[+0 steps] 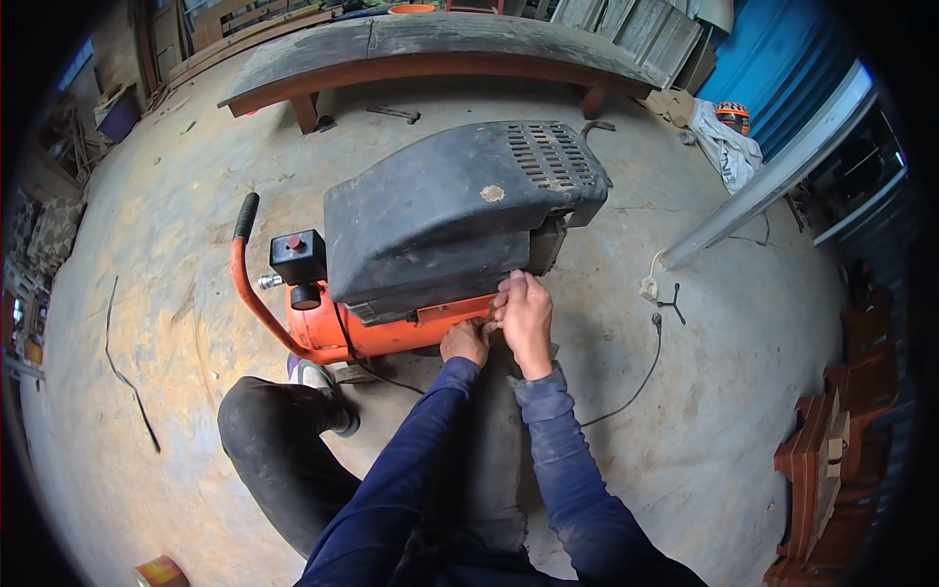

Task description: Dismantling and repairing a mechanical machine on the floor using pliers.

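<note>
An air compressor with a dusty black plastic cover (421,215), an orange tank (372,335), a curved orange handle (246,279) and a black switch box (296,259) sits before me. My left hand (465,340) is closed at the tank's upper right side, just under the cover. My right hand (525,318) is raised beside it at the cover's lower edge, thumb and fingers pinched together. What either hand holds is too small or hidden to make out. A black cable (391,382) runs under the left forearm.
A long low wooden bench (440,68) stands behind. A metal post (758,171) rises at right, near a socket (648,290) and a plugged cord (657,338). Stacked brown plastic furniture (812,470) is at lower right. A loose cable (132,382) lies at left, a three-armed tool (673,303) at right.
</note>
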A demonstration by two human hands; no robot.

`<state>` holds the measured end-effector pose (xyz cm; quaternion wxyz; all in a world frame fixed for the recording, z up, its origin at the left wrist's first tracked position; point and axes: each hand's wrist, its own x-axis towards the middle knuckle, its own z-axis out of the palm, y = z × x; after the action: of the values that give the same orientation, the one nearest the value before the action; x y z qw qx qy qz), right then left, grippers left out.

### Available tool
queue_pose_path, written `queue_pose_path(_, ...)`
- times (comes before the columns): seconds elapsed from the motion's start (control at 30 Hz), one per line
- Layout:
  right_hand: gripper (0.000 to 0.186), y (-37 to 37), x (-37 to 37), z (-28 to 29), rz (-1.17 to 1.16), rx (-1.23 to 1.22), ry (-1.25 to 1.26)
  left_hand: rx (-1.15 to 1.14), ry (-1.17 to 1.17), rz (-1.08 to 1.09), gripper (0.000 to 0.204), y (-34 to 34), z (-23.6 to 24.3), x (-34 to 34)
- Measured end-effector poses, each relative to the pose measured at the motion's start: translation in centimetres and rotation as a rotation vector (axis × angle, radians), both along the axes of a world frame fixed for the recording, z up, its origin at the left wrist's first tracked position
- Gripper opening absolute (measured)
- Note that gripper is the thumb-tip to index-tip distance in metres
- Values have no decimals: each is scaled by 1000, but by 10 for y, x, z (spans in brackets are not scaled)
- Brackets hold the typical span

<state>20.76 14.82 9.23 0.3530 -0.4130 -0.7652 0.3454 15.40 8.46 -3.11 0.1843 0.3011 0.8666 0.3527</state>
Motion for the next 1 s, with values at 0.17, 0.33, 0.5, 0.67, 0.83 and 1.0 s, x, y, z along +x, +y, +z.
queue_pose_path(0.17, 30, 1, -2, -3, 38, -362, 198, 21, -2, -4, 29, -1, -2, -1)
queue_pose_path(0.33, 30, 0, 3, -7, 56, -413, 281, 6, 20, -14, 30, 0, -1, 0)
queue_pose_path(0.5, 32, 1, -12, -17, -119, 88, 151, -14, -18, -31, 30, -2, 2, -3)
queue_pose_path(0.67, 30, -1, -4, -8, -34, -426, 330, -5, -16, -39, 29, -2, 1, -3)
queue_pose_path(0.83, 30, -1, -4, -11, 11, -529, 243, -8, 7, -43, 29, 1, -7, -6)
queue_pose_path(1.0, 29, 0, -12, -17, -99, -164, 147, -24, 19, -27, 27, 0, -6, -4)
